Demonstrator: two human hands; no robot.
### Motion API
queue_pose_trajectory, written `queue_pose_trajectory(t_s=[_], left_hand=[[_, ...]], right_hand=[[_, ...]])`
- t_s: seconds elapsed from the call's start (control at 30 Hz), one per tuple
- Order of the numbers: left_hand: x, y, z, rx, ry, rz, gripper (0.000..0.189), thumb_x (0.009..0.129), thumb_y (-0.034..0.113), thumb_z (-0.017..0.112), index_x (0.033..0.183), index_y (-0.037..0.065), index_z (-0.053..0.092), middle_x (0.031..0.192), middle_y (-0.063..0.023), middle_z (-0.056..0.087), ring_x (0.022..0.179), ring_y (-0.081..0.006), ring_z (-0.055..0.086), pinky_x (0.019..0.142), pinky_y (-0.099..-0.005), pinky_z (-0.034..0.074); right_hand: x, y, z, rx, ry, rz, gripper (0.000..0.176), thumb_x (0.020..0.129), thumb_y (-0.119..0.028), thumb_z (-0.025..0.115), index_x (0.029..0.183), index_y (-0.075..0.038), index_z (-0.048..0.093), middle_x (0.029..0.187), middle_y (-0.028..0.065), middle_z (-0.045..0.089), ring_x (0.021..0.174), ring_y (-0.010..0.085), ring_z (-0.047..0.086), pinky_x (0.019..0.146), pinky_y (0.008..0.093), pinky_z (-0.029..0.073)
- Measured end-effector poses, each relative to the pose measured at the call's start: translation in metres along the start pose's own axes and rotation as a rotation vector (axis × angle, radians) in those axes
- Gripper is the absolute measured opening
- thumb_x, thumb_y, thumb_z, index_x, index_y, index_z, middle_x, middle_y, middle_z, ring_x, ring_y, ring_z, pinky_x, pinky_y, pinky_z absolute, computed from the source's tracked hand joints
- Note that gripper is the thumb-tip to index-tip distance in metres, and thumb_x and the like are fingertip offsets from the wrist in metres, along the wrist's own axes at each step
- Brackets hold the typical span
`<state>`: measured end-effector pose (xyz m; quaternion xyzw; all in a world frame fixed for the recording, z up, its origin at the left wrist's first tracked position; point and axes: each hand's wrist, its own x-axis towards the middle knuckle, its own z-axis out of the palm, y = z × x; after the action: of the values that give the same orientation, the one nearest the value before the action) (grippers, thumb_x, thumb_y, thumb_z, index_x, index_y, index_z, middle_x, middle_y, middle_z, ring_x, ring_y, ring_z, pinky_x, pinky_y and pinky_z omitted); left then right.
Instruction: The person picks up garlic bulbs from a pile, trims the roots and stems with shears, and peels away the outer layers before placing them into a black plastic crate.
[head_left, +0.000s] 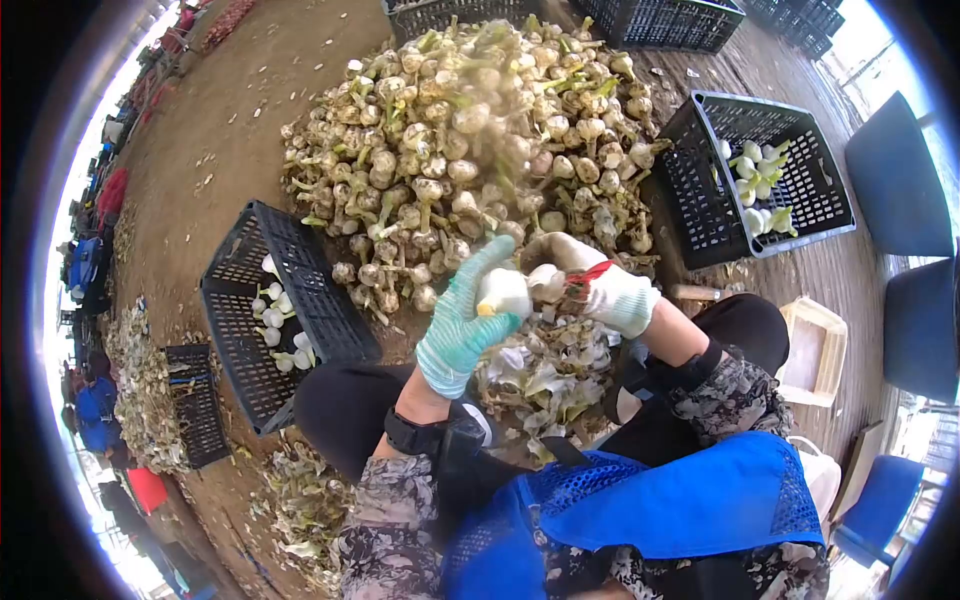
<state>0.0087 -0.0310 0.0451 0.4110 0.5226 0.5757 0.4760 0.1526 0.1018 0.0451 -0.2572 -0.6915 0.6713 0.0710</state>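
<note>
A white, peeled-looking garlic bulb (505, 294) is gripped in my left hand (462, 325), which wears a teal and white glove with the thumb below and the fingers above. Close against the bulb's right side is my right hand (600, 290), in a white glove with a red strip across it. Its fingers are curled, and what they hold is hidden. Both hands are over a heap of loose garlic skins (550, 380) between my legs. Just beyond them rises a large pile of untrimmed garlic bulbs (430, 150).
A black crate (345, 335) with several white bulbs stands at left, and another black crate (700, 215) with white bulbs at right. A pale shallow box (835, 350) lies right of my knee. More crates (665, 25) stand behind the pile. Skins (300, 505) litter the floor.
</note>
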Motion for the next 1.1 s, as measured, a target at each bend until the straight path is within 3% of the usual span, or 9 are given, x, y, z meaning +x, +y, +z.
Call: queue_pose_trajectory(t_s=[0.17,0.3,0.37,0.57,0.67,0.9,0.93,1.03,1.1], left_hand=[[0.0,0.0,0.01,-0.354,0.164,-0.119,0.059,0.08,0.012,0.059,0.132,0.0,0.034,0.108,-0.0059,0.053,0.094,-0.0126,0.052,0.08,-0.0217,0.044],[0.008,0.0,0.015,-0.771,0.456,-0.301,0.041,0.088,0.028,0.055,0.12,0.002,0.05,0.109,-0.0074,0.056,0.099,-0.0157,0.052,0.087,-0.0273,0.043],[0.006,-0.004,0.01,-0.722,0.425,-0.269,0.034,0.085,0.021,0.055,0.111,-0.002,0.054,0.106,-0.0107,0.058,0.096,-0.0184,0.055,0.085,-0.0292,0.046],[0.003,-0.019,-0.002,-0.802,0.396,-0.104,0.026,0.078,0.008,0.054,0.102,-0.002,0.056,0.096,-0.0102,0.06,0.086,-0.0184,0.059,0.077,-0.0299,0.051],[0.005,-0.014,0.014,-0.759,0.559,-0.239,0.024,0.083,0.021,0.058,0.099,0.002,0.057,0.094,-0.0089,0.06,0.083,-0.0176,0.059,0.077,-0.0287,0.049],[0.004,-0.026,0.0,-0.759,0.384,-0.401,0.026,0.089,0.025,0.052,0.104,0.005,0.057,0.098,-0.008,0.059,0.086,-0.0181,0.058,0.075,-0.0311,0.05],[0.003,-0.026,-0.004,-0.814,0.357,-0.362,0.026,0.09,0.024,0.052,0.105,0.004,0.057,0.098,-0.0082,0.06,0.087,-0.0181,0.058,0.075,-0.0319,0.051],[0.007,-0.016,-0.005,-0.877,0.409,-0.326,0.026,0.09,0.021,0.05,0.109,0.003,0.056,0.099,-0.0088,0.059,0.088,-0.0185,0.058,0.073,-0.0334,0.052],[0.007,-0.016,-0.004,-0.93,0.405,-0.287,0.026,0.09,0.021,0.05,0.109,0.003,0.056,0.1,-0.009,0.059,0.09,-0.0187,0.058,0.073,-0.0324,0.052]], right_hand=[[-0.014,-0.027,0.013,0.207,0.01,0.128,0.036,0.076,-0.015,0.068,0.103,0.001,0.052,0.089,0.0046,0.057,0.081,0.0114,0.052,0.072,0.0262,0.044],[-0.019,-0.011,0.036,-0.255,0.185,-0.288,0.022,0.076,0.003,0.057,0.097,0.0,0.054,0.09,0.0107,0.06,0.08,0.0189,0.058,0.074,0.0281,0.046],[-0.012,-0.012,0.031,0.018,0.247,0.01,0.02,0.077,0.001,0.055,0.097,0.001,0.054,0.088,0.0105,0.06,0.079,0.0192,0.058,0.071,0.0281,0.047],[-0.019,-0.017,0.035,0.543,0.015,0.118,0.041,0.079,-0.012,0.064,0.113,0.0,0.045,0.089,0.0103,0.057,0.078,0.0142,0.057,0.064,0.0263,0.047],[-0.016,-0.002,0.046,0.169,0.133,-0.163,0.031,0.075,-0.004,0.066,0.101,-0.001,0.05,0.09,0.008,0.057,0.078,0.0135,0.055,0.067,0.0261,0.046],[-0.011,0.006,0.034,-0.076,0.284,-0.06,0.017,0.08,0.001,0.053,0.097,-0.004,0.055,0.088,0.0096,0.058,0.077,0.017,0.058,0.065,0.0276,0.048],[-0.001,0.001,0.027,0.306,0.373,0.269,0.017,0.083,-0.002,0.049,0.099,-0.004,0.055,0.09,0.0103,0.059,0.074,0.0181,0.06,0.064,0.0285,0.05],[-0.009,0.014,0.016,0.6,0.289,0.036,0.016,0.086,-0.006,0.046,0.1,-0.001,0.052,0.093,0.0117,0.058,0.077,0.0174,0.061,0.061,0.0254,0.052],[-0.008,0.025,0.031,0.262,0.21,-0.201,0.018,0.084,-0.009,0.052,0.101,-0.002,0.052,0.093,0.0113,0.058,0.081,0.0191,0.061,0.066,0.0252,0.052]])
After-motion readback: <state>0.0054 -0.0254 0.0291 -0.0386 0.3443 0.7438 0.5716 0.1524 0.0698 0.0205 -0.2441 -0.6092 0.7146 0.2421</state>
